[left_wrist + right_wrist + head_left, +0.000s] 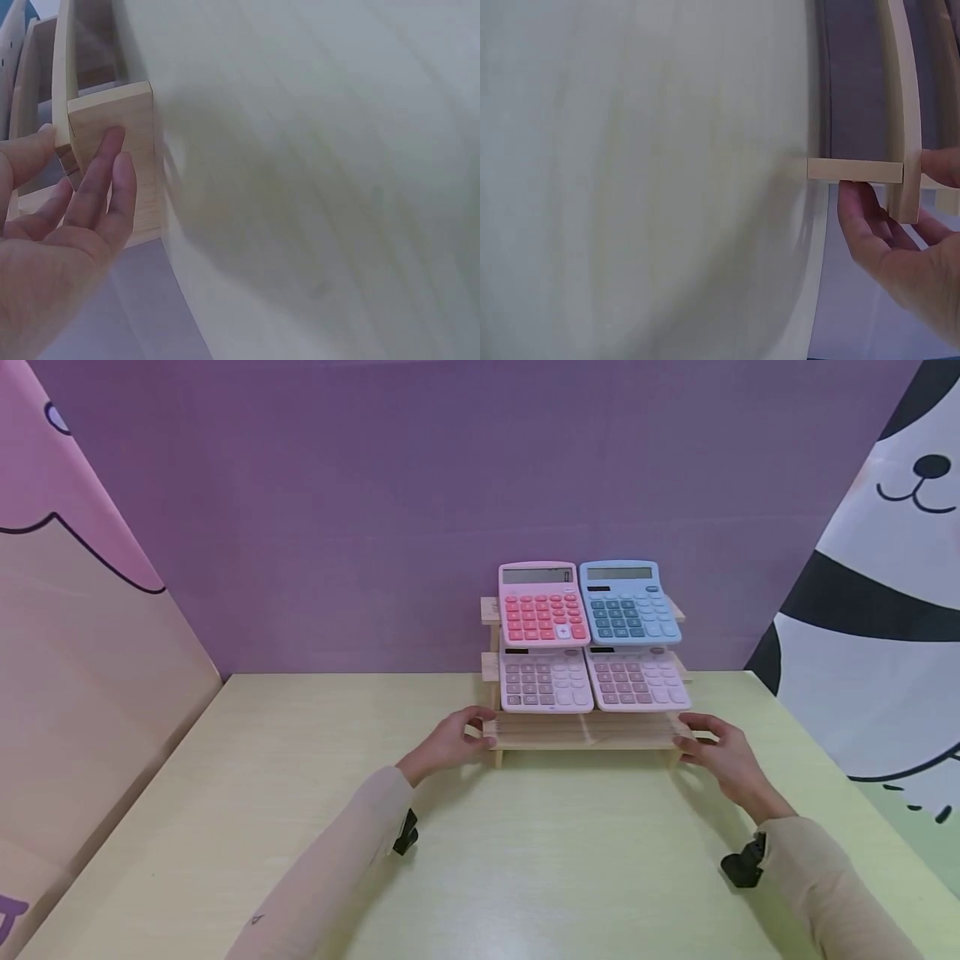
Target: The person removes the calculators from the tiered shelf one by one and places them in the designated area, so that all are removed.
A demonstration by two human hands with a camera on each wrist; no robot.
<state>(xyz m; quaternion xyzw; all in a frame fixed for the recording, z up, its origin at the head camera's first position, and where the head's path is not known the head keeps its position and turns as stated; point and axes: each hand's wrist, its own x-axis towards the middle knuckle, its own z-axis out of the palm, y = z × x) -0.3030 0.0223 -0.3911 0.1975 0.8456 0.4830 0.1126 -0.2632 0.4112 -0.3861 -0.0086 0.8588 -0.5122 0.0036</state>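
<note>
A light wooden tiered rack (585, 742) stands on the table, bearing calculators on its two upper tiers. My left hand (450, 739) grips the left end of its lowest tier. In the left wrist view the thumb is at the edge of the front board (64, 75), with fingers against the rack's leg (112, 112). At the right end, my right hand (723, 760) holds the same tier, its thumb above the board (909, 112) and its fingers below. A pink calculator (544, 606) and a blue calculator (628, 602) lean on the top tier.
Two pale pink calculators (546, 681) (637, 678) lean on the middle tier, their tops hidden behind the upper pair. The pale yellow table (300, 727) ends at a purple backdrop (337, 527). A panda-printed panel (892, 677) stands at the right.
</note>
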